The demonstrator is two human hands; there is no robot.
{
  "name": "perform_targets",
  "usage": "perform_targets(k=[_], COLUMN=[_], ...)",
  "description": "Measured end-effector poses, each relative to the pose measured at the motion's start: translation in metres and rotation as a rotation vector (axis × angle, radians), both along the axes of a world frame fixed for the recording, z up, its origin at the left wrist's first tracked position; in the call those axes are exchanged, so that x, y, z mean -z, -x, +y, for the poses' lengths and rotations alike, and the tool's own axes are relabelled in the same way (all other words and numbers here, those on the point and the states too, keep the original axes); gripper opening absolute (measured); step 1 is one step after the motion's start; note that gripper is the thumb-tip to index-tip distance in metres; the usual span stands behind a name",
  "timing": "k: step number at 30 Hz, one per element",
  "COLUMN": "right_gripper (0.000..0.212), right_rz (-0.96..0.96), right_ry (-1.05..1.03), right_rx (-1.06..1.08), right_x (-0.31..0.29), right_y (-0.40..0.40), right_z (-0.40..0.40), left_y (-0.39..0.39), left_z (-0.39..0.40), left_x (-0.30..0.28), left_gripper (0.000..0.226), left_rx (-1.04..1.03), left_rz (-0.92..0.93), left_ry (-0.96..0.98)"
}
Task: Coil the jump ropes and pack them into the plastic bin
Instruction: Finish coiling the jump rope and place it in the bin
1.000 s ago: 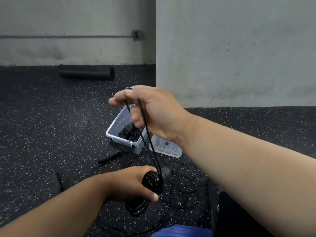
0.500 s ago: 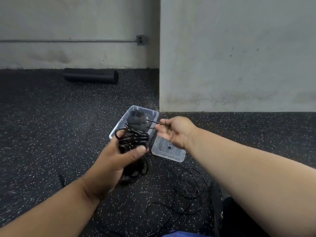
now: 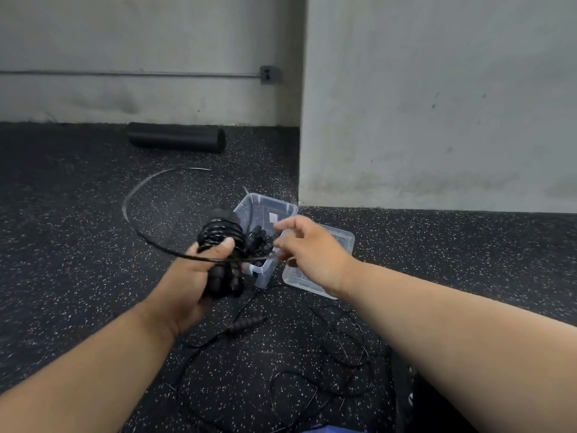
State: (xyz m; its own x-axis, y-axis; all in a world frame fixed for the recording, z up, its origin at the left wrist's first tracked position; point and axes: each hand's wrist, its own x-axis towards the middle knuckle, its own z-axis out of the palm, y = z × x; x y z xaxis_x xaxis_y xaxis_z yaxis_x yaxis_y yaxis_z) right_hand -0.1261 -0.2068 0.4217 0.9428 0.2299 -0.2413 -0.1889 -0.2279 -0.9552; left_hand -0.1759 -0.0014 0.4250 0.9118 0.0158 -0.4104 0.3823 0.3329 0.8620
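Left hand (image 3: 190, 276) gripping the jump rope handles (image 3: 223, 242), cord wound round them, thumb pressed on the coils. Loose end of cord (image 3: 146, 189) whipping out in a blurred arc to the left. Right hand (image 3: 307, 250) blurred beside the bundle; whether pinching the cord or loose, cannot tell. Plastic bin (image 3: 268, 207) on the floor just behind, coiled rope (image 3: 259, 237) inside; lid (image 3: 338, 239) beside it. Another rope (image 3: 343, 345) tangled on the floor

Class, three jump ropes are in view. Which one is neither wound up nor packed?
The loose jump rope sprawled on the floor, its handle free. One bundle is gripped by the left hand; another lies in the bin.
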Motion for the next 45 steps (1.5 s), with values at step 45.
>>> perform_targets(k=[45], right_gripper=[0.016], right_rz=[-0.239], right_ry=[-0.167], right_rx=[-0.354], right_x=[-0.067], right_y=[-0.007], right_z=[-0.016], left_y=[0.025], left_z=[-0.033], left_x=[0.036], left_gripper=[0.049], left_rx=[0.938], left_rz=[0.08], left_ry=[-0.883])
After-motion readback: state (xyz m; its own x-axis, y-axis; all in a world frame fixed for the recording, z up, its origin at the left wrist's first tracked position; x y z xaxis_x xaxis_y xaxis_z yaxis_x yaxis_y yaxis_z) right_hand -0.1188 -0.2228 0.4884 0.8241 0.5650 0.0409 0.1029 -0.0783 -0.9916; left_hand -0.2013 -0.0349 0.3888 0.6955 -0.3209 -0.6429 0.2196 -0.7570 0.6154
